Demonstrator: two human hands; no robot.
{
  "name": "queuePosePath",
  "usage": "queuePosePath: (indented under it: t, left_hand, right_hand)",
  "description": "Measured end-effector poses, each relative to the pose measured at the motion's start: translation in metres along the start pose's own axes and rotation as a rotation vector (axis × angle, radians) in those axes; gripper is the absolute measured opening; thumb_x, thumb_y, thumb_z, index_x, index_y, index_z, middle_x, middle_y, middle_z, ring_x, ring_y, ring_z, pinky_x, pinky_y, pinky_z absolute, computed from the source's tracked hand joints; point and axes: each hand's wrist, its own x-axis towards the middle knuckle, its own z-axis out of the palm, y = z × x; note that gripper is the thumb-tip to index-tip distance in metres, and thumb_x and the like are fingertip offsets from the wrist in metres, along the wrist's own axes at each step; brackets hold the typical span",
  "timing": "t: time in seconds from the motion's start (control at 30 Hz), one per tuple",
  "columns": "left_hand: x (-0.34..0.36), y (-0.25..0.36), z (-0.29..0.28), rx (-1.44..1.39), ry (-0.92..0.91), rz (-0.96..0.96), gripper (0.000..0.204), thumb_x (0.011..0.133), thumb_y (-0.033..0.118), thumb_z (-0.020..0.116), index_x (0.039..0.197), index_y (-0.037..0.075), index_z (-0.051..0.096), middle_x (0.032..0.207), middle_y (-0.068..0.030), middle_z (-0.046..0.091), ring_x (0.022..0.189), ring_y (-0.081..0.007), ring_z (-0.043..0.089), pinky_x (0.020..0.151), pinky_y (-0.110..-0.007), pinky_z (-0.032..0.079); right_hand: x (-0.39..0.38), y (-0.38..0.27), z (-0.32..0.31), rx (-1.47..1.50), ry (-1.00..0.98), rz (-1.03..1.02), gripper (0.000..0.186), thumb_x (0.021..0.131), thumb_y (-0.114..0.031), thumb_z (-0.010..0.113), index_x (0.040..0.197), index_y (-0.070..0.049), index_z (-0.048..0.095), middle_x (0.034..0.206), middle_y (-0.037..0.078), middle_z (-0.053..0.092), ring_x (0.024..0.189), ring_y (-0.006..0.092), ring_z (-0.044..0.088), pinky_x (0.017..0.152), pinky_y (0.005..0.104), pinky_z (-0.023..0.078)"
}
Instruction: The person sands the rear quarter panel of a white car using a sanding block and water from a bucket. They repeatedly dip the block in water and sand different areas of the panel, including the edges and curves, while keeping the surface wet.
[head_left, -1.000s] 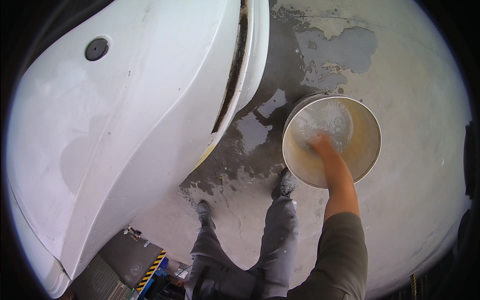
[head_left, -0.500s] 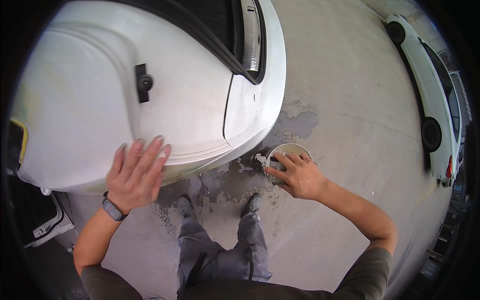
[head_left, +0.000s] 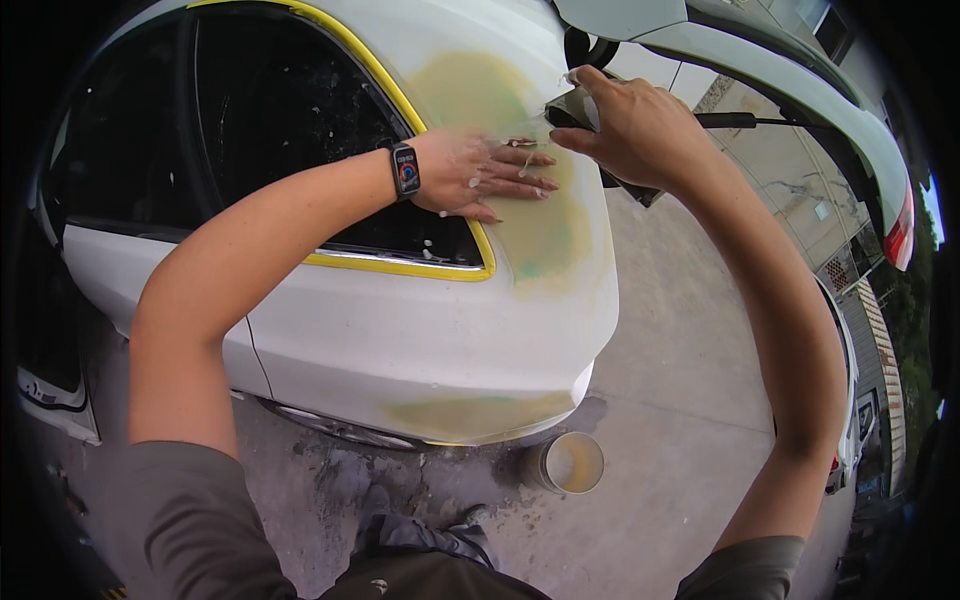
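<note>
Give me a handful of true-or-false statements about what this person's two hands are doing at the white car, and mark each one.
1. The left hand lies flat on the yellowish patch of the car body. True.
2. The right hand is empty. False: it grips a dark sheet against the panel.
3. A watch sits on the left wrist. True.
4. The bucket hangs from the right hand. False: it stands on the concrete ground below the car.
5. Yellow tape edges the window. True.
</note>
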Motion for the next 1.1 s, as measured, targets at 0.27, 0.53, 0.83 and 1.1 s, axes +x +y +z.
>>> queuePosePath:
  t: [0.27,0.53,0.83,1.1]
  left_hand:
    - [-0.103,-0.112,-0.055,0.159,0.077,-0.166,0.07,0.107,0.054,0.049,0.168,0.024,0.032,0.175,0.0027,0.029,0.163,-0.0201,0.02,0.137,-0.044,0.013]
    - [-0.145,-0.167,-0.082,0.204,0.188,-0.203,0.072,0.101,0.049,0.058,0.16,0.009,0.047,0.166,-0.016,0.045,0.157,-0.0356,0.037,0.131,-0.05,0.024]
    - [-0.143,-0.169,-0.066,0.349,0.354,-0.421,0.071,0.099,0.047,0.057,0.157,0.007,0.051,0.16,-0.0205,0.052,0.15,-0.0376,0.047,0.129,-0.052,0.029]
    - [-0.143,-0.17,-0.058,0.353,0.483,-0.414,0.061,0.1,0.041,0.058,0.151,0.007,0.058,0.154,-0.0193,0.059,0.145,-0.0355,0.053,0.127,-0.049,0.035]
  right_hand:
    - [-0.046,0.007,0.149,0.371,0.416,-0.285,0.067,0.071,-0.006,0.086,0.135,-0.011,0.065,0.147,0.016,0.059,0.132,0.0385,0.059,0.112,0.049,0.046]
    - [0.066,-0.049,0.098,0.346,0.671,-0.571,0.061,0.068,-0.009,0.087,0.127,-0.016,0.072,0.145,0.01,0.065,0.128,0.0328,0.063,0.104,0.0465,0.046]
    - [0.043,-0.051,0.101,0.344,0.666,-0.648,0.049,0.071,-0.012,0.084,0.119,-0.015,0.078,0.14,0.014,0.069,0.12,0.0318,0.069,0.099,0.0422,0.048]
    - [0.105,-0.069,0.055,0.239,0.659,-0.808,0.046,0.078,-0.014,0.082,0.122,-0.02,0.075,0.144,0.003,0.068,0.125,0.0305,0.066,0.105,0.0455,0.049]
